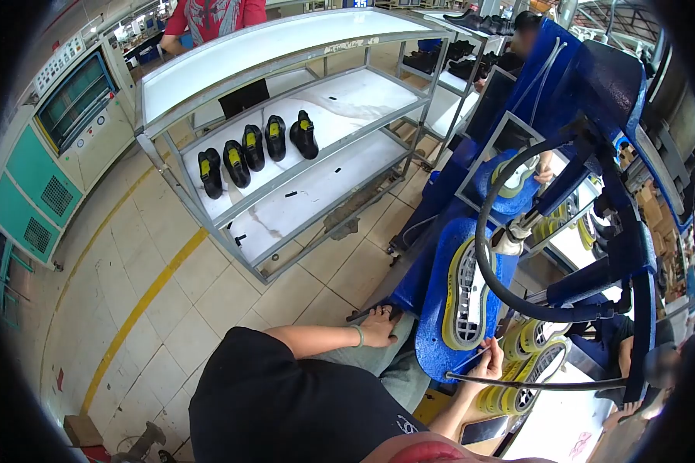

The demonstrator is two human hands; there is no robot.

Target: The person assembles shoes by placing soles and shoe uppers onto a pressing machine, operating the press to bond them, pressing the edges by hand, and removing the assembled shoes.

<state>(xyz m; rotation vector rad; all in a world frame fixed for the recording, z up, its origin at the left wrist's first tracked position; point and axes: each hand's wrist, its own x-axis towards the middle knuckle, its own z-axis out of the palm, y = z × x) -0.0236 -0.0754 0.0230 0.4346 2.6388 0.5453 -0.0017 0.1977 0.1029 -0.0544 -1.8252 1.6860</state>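
A shoe sole [465, 301] with a grey-white grid and yellow rim lies on the blue plate [432, 339] of a machine. My right hand [488, 363] is just beyond its heel end, fingers pinched on a thin pale stick [471, 359] whose exact kind I cannot make out. Stacked soles [529, 374] with yellow-green sides stand beside that hand. My left hand [377, 328], wearing a ring, rests over my knee near the plate's left side. Its fingers lie stretched out, and nothing shows in them.
A thick black hose [483, 255] loops over the sole from the blue machine arm [637, 270]. A thin black cable [548, 383] crosses near my right wrist. To the left stands a metal rack [286, 185] with several black shoes [276, 139]. Other people work nearby.
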